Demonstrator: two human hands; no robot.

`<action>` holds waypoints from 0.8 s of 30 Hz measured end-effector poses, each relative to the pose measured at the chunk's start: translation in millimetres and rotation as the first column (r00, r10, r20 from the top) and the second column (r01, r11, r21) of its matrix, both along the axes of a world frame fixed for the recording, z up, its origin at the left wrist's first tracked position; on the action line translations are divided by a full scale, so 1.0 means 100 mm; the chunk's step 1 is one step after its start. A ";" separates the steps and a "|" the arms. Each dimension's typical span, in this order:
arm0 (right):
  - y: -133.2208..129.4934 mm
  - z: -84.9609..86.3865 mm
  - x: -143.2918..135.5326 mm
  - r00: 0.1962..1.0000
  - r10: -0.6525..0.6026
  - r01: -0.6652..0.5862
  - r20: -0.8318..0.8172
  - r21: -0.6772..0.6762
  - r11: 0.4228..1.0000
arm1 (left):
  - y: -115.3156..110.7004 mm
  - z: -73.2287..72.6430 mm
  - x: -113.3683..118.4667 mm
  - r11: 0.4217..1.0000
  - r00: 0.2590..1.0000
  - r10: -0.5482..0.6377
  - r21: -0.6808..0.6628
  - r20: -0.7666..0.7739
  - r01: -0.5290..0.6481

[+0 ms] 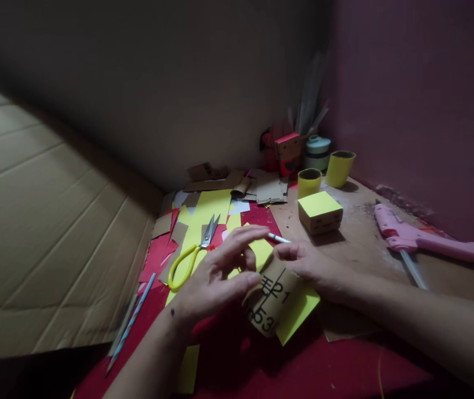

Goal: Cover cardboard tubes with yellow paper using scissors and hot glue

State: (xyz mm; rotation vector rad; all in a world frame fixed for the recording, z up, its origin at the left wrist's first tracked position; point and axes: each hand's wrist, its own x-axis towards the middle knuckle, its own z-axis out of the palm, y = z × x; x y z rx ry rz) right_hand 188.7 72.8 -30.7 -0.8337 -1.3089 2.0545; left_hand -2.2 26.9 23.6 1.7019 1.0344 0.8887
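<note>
A brown cardboard tube (273,296) with black printed characters stands tilted between my hands, a yellow paper sheet (299,316) against its right side. My right hand (309,267) grips the tube's upper right edge, fingers curled. My left hand (231,271) has its thumb at the tube's upper left, with the fingers curved apart above it. A thin white stick (278,238) shows between the two hands; which hand touches it is unclear. Yellow-handled scissors (193,256) lie just left of my left hand, blades apart.
A pink glue gun (432,238) lies at the right. Behind my hands are a yellow-topped cardboard box (320,213) and two yellow tubes (340,169). Paper scraps cover the back left. A striped pencil (132,322) lies by the large cardboard sheet (50,233) at left.
</note>
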 end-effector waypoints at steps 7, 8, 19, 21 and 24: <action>0.02 -0.01 0.02 0.999 0.037 -0.038 0.016 0.087 0.995 | 0.08 0.11 0.05 0.974 0.970 -0.213 -0.103 -0.117 0.202; 0.02 -0.03 0.01 1.000 0.002 -0.004 0.015 0.075 0.997 | 0.08 0.11 0.04 0.976 0.981 -0.176 -0.142 -0.085 0.163; 0.02 0.05 -0.06 0.919 -0.085 -0.041 -0.385 -0.307 0.951 | 0.01 -0.11 -0.05 0.882 0.847 0.434 -0.337 0.308 -0.329; 0.03 0.04 -0.06 0.923 -0.100 -0.022 -0.371 -0.311 0.950 | -0.09 -0.15 -0.01 0.861 0.841 0.457 -0.384 0.291 -0.335; 0.05 0.00 -0.05 0.923 -0.130 0.000 -0.363 -0.338 0.941 | -0.22 -0.24 0.08 0.811 0.826 0.508 -0.459 0.244 -0.363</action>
